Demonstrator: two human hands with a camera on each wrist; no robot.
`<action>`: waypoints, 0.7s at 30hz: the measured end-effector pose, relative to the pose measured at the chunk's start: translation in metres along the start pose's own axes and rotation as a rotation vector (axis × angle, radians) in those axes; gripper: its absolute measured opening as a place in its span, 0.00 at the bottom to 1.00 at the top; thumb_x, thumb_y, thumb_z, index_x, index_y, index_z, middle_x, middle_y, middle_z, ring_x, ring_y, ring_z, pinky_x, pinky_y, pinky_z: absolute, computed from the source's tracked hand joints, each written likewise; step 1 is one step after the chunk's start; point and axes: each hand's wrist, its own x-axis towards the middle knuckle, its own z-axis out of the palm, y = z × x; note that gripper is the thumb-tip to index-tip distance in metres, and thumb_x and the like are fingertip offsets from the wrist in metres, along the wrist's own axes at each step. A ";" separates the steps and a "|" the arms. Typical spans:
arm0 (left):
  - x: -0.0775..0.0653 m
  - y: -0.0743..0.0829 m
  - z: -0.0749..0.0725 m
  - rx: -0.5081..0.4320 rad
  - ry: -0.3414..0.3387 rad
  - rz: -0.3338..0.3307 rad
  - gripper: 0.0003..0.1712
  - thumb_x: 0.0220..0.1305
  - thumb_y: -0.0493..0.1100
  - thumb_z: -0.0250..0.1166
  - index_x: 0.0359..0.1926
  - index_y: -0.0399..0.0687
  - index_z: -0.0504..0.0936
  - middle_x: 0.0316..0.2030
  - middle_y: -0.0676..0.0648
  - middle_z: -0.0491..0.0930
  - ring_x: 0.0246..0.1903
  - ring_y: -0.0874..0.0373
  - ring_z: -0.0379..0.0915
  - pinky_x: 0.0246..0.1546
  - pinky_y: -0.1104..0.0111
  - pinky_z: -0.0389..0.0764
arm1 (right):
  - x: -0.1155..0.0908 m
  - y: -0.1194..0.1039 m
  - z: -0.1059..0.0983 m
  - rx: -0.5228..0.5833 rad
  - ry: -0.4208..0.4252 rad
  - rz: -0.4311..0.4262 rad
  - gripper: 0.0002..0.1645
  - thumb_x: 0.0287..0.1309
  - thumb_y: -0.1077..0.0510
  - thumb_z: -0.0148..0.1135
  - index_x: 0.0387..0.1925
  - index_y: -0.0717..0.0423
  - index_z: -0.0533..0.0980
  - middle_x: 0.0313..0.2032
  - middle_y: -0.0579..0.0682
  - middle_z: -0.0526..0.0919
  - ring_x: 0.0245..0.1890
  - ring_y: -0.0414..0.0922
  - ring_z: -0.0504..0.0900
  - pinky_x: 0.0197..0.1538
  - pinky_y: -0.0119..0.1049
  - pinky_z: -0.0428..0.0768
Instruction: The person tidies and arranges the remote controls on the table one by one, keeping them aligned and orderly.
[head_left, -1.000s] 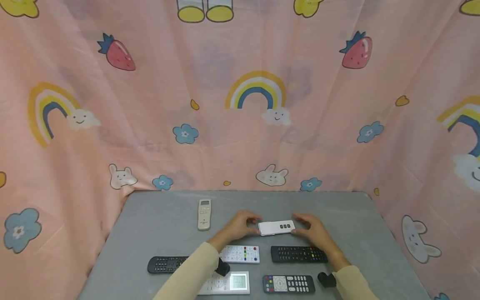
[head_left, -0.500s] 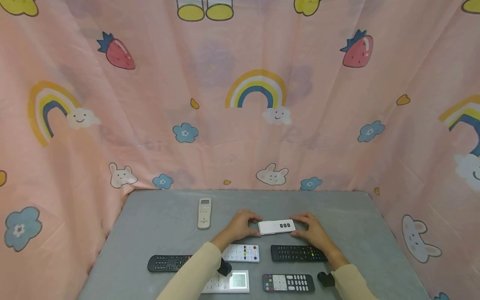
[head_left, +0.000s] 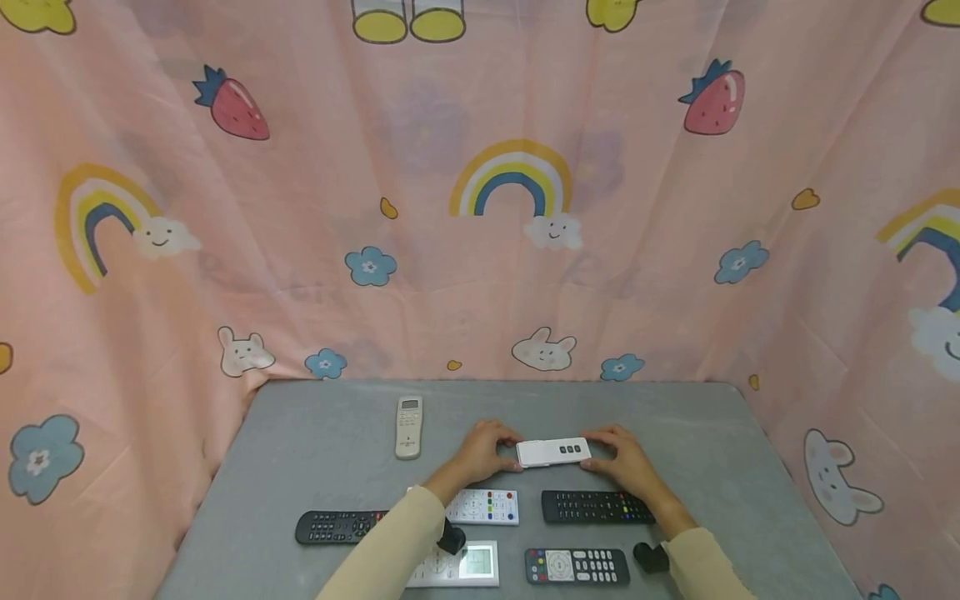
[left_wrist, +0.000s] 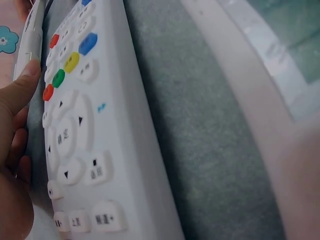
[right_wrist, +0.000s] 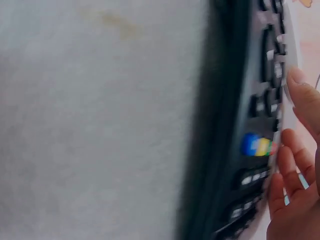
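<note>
A white slide-style remote control [head_left: 553, 452] with three dark buttons near its right end lies crosswise between the two hands. My left hand [head_left: 482, 450] holds its left end, thumb at the near edge and fingers at the far side. At the other end, my right hand [head_left: 628, 460] pinches it between thumb and forefinger. In the left wrist view, the thumb [left_wrist: 29, 75] presses on the remote's white side. The right wrist view has the right thumb [right_wrist: 299, 82] on the white edge, beyond a black remote [right_wrist: 225, 125]; the other fingers are bent below it.
Close in front of the hands lie a white remote with coloured buttons [head_left: 483, 507] and the black remote. Nearer are a dark grey remote [head_left: 577, 567] and a white one with a screen [head_left: 476, 562]. A black remote [head_left: 337, 527] lies left, a beige one [head_left: 408, 429] farther back.
The left forearm has shifted slightly right, and the right fingertips have drawn in a little on the remote's right end. The remote stays almost in the same place.
</note>
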 end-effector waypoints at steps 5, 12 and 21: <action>0.001 0.001 0.000 -0.047 0.015 -0.002 0.19 0.52 0.50 0.76 0.46 0.55 0.87 0.36 0.56 0.83 0.40 0.65 0.70 0.47 0.71 0.71 | 0.003 -0.004 -0.002 -0.016 -0.004 -0.031 0.22 0.49 0.55 0.75 0.48 0.53 0.84 0.47 0.53 0.83 0.52 0.54 0.78 0.61 0.58 0.73; 0.005 0.002 -0.003 0.002 -0.011 0.054 0.20 0.52 0.52 0.76 0.46 0.54 0.88 0.36 0.56 0.84 0.39 0.66 0.72 0.47 0.72 0.71 | 0.008 -0.008 -0.008 -0.063 -0.072 -0.066 0.29 0.45 0.52 0.78 0.52 0.52 0.82 0.49 0.53 0.82 0.54 0.55 0.77 0.61 0.58 0.73; 0.001 0.002 -0.003 0.058 -0.034 0.061 0.26 0.47 0.53 0.79 0.49 0.55 0.86 0.39 0.56 0.83 0.42 0.64 0.70 0.49 0.71 0.70 | 0.005 -0.007 -0.007 -0.054 -0.085 -0.036 0.30 0.44 0.56 0.78 0.53 0.52 0.82 0.49 0.52 0.80 0.56 0.55 0.76 0.63 0.59 0.72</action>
